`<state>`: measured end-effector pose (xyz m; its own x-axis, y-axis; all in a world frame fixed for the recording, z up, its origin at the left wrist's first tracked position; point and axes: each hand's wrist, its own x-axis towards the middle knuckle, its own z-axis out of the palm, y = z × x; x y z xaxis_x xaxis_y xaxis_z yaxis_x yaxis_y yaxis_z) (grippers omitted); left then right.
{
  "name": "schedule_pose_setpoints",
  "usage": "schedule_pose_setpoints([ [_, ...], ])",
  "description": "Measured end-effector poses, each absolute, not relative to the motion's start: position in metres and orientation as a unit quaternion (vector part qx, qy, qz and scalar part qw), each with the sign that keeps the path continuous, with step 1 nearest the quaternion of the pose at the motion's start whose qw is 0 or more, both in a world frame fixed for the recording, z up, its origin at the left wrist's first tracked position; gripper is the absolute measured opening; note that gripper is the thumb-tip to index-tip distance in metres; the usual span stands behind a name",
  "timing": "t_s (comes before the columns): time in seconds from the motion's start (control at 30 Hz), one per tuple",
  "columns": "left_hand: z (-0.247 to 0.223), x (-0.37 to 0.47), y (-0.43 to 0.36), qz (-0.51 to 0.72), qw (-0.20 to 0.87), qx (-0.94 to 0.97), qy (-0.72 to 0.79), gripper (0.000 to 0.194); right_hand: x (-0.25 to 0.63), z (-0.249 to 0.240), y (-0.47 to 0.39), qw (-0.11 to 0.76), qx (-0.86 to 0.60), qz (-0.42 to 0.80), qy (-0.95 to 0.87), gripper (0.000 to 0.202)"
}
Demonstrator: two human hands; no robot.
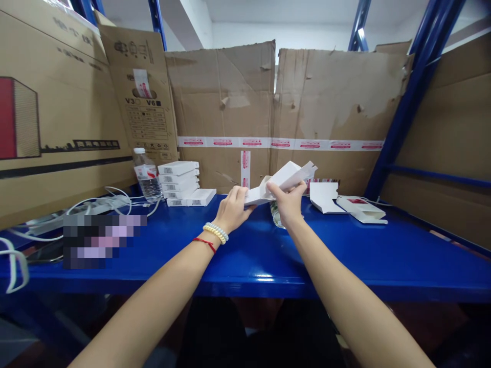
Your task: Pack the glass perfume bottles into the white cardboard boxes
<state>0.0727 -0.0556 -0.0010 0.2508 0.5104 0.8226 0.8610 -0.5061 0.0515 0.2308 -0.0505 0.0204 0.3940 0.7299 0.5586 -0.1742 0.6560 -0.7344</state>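
Above the blue shelf (245,278), my left hand (232,208) is closed on the left end of a white box piece (255,195). My right hand (288,200) grips a larger white carton (287,175) with a raised flap at its right end. The two white pieces meet between my hands; whether they are joined is unclear. Below my right hand stands a clear glass-like object (276,214), partly hidden. Several closed white boxes (178,180) are stacked at the back left. An opened white box (324,198) and another with a red print (362,208) lie on the right.
A water bottle (147,176) stands left of the stacked boxes. White cables and a power strip (109,204) lie at the left, near a blurred, pixelated item (103,240). Cardboard sheets (222,112) line the back, and a blue metal post (406,112) rises at the right.
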Motion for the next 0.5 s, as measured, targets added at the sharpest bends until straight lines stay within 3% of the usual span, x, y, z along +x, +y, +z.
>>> schedule_pose_setpoints([
  [0.17, -0.002, 0.07, -0.056, -0.441, 0.119, -0.771, -0.445, 0.033, 0.229, 0.019, -0.063, 0.76, -0.255, 0.235, -0.55, 0.077],
  [0.3, -0.003, 0.063, -0.052, -0.477, 0.028, -0.777, -0.409, 0.047, 0.226, 0.013, -0.07, 0.723, -0.245, 0.198, -0.615, 0.076],
  [0.5, -0.002, 0.056, -0.045, -0.481, 0.047, -0.782, -0.392, 0.051, 0.224, 0.007, -0.07, 0.667, -0.245, 0.187, -0.678, 0.076],
])
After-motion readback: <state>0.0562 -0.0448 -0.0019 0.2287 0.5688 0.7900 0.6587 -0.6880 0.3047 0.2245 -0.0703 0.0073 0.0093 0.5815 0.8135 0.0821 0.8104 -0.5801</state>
